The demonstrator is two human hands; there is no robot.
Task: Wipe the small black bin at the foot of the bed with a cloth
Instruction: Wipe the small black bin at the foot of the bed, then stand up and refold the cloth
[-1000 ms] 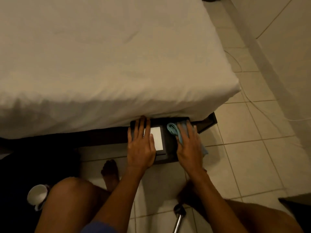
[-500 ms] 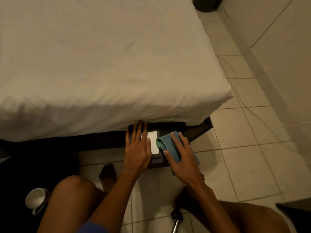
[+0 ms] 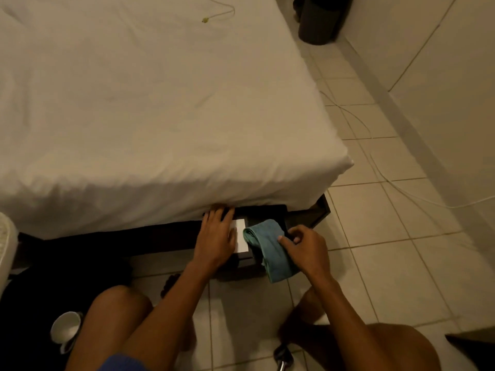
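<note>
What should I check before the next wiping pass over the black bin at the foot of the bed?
1. Left hand flat on the bin, steadying it: ok.
2. Right hand gripping the blue cloth: ok.
3. Cloth touching the bin top: ok; its tail hangs over the front edge.
4. White label clear of the cloth: ok, just beside it.
5. Bin's rear accessible: not ok, tucked under the mattress.
6. Bin surface clean: cannot tell, too dark.
</note>
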